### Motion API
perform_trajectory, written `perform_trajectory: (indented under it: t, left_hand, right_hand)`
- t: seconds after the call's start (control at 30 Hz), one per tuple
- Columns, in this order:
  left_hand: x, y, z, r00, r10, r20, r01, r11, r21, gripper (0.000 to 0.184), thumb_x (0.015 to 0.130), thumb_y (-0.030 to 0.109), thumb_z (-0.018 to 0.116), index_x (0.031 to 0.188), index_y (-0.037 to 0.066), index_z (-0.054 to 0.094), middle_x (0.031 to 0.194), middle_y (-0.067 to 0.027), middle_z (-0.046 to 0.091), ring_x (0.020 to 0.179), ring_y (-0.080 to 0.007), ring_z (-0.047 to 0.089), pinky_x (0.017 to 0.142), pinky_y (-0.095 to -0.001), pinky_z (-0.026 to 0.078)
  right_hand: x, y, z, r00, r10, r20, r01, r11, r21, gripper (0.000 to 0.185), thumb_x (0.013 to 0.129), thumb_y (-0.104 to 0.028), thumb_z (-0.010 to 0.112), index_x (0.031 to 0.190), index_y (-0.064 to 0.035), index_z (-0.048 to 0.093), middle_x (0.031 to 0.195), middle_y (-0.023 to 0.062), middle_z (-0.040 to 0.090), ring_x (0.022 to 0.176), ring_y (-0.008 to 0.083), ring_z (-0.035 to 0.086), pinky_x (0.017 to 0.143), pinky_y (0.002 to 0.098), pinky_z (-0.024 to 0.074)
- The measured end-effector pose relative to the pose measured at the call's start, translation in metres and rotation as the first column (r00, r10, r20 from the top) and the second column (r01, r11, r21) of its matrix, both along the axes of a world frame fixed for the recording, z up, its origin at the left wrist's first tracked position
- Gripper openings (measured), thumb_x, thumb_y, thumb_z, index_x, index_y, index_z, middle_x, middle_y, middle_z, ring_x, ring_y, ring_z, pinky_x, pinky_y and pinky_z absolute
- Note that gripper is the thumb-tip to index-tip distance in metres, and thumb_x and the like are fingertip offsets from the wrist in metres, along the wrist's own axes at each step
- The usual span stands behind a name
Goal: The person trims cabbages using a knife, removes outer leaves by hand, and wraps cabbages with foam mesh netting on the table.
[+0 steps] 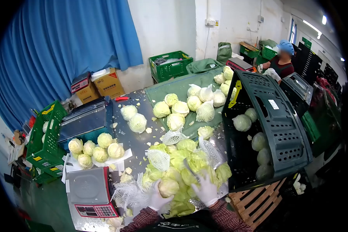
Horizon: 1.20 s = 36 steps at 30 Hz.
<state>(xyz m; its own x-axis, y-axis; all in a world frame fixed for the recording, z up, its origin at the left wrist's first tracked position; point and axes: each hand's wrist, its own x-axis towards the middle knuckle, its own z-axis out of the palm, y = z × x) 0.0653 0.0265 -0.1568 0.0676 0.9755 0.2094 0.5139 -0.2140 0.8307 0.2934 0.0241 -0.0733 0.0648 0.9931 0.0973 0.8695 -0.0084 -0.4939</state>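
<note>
My left hand (158, 198), in a white glove, cups the left side of a pale cabbage head (169, 187) at the front of the metal table. In my right hand (207, 191), also gloved, is a knife (189, 167) whose narrow dark blade points up and left; its handle is mostly hidden. Loose green cabbage leaves (183, 162) are heaped around and beyond both hands. White foam net sleeves (158, 159) lie on the heap, and more netting (129, 194) is beside my left hand.
Left stands a scale (89, 187), with trimmed cabbages (100, 154) behind it. More cabbages (176, 121), some netted, lie on a green cloth (158, 92). At right, a tipped dark crate (276, 116) holds several cabbages above a wooden pallet (255, 203). A person (282, 62) is at the back right.
</note>
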Motion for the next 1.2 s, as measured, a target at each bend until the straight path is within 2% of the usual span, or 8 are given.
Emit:
perform_trajectory:
  t: [0.1,0.17,0.5,0.73,0.83,0.93,1.07,1.2]
  left_hand:
    - [0.016,-0.012,-0.028,0.989,-0.012,-0.148,0.005,0.999,-0.050,0.094,0.058,0.032,0.086,0.130,-0.002,0.037,0.124,-0.0206,0.043,0.118,-0.0354,0.043,0.103,-0.0425,0.036]
    - [0.024,-0.007,-0.014,0.956,-0.018,-0.292,0.004,0.999,-0.049,0.090,0.056,0.030,0.085,0.127,-0.003,0.040,0.122,-0.0215,0.043,0.117,-0.0377,0.042,0.102,-0.0433,0.036]
    - [0.026,0.006,-0.022,0.968,-0.025,-0.249,-0.009,0.991,-0.132,0.088,0.052,0.026,0.086,0.124,-0.001,0.043,0.121,-0.0221,0.048,0.115,-0.0382,0.045,0.101,-0.0425,0.037]
    - [0.023,-0.006,-0.021,0.963,-0.066,-0.263,0.031,0.990,-0.137,0.090,0.056,0.028,0.086,0.127,-0.001,0.040,0.128,-0.0227,0.044,0.121,-0.0386,0.041,0.104,-0.0437,0.034]
    - [0.016,-0.022,-0.025,0.983,-0.032,-0.179,0.018,0.997,-0.081,0.092,0.057,0.028,0.086,0.130,-0.001,0.039,0.129,-0.0236,0.045,0.123,-0.0387,0.041,0.105,-0.0431,0.035]
    - [0.014,-0.012,-0.020,0.987,-0.041,-0.156,0.012,0.983,-0.181,0.095,0.057,0.028,0.087,0.133,0.000,0.037,0.131,-0.0254,0.044,0.124,-0.0397,0.041,0.105,-0.0430,0.035]
    - [0.003,-0.012,-0.007,0.959,-0.074,-0.275,0.049,0.994,-0.094,0.098,0.055,0.029,0.088,0.134,0.000,0.037,0.132,-0.0251,0.044,0.122,-0.0392,0.045,0.102,-0.0418,0.039]
    - [-0.020,-0.011,0.032,0.986,-0.055,0.160,0.078,0.987,-0.141,0.099,0.056,0.026,0.089,0.136,0.002,0.035,0.130,-0.0202,0.049,0.118,-0.0338,0.051,0.099,-0.0418,0.045]
  right_hand:
    - [-0.010,-0.023,-0.059,0.957,0.266,-0.119,-0.246,0.956,0.159,0.036,0.089,-0.030,0.059,0.118,-0.0101,0.056,0.089,0.0133,0.066,0.069,0.0300,0.064,0.057,0.0381,0.0516]
    - [-0.018,-0.039,-0.076,0.957,0.256,-0.133,-0.239,0.962,0.133,0.041,0.089,-0.031,0.059,0.124,-0.0110,0.053,0.085,0.0135,0.066,0.066,0.0300,0.064,0.056,0.0380,0.0511]
    - [-0.033,-0.051,-0.088,0.971,0.213,-0.105,-0.226,0.966,-0.129,0.054,0.092,-0.032,0.056,0.137,-0.0075,0.042,0.066,0.0149,0.062,0.056,0.0310,0.061,0.050,0.0393,0.0478]
    - [-0.021,-0.012,-0.109,0.955,0.166,-0.244,-0.162,0.986,0.039,0.051,0.093,-0.029,0.053,0.138,-0.0075,0.042,0.063,0.0179,0.060,0.056,0.0308,0.061,0.050,0.0402,0.0474]
    - [-0.003,0.014,-0.058,0.882,-0.190,-0.431,0.172,0.982,-0.080,0.060,0.091,-0.040,0.052,0.141,-0.0094,0.036,0.069,0.0175,0.063,0.058,0.0337,0.061,0.055,0.0431,0.0496]
    - [-0.034,0.002,-0.059,0.977,0.129,-0.168,-0.113,0.988,0.101,0.072,0.080,-0.044,0.066,0.137,-0.0088,0.042,0.096,0.0123,0.063,0.075,0.0277,0.065,0.066,0.0361,0.0520]
    - [-0.052,-0.003,-0.052,0.958,0.141,-0.251,-0.149,0.989,-0.014,0.062,0.077,-0.033,0.067,0.131,-0.0104,0.048,0.109,0.0111,0.062,0.080,0.0275,0.066,0.068,0.0356,0.0520]
    - [-0.018,0.027,-0.047,0.934,-0.026,-0.357,-0.012,0.995,-0.101,0.050,0.077,-0.031,0.067,0.121,-0.0094,0.056,0.102,0.0106,0.062,0.078,0.0268,0.065,0.067,0.0361,0.0517]
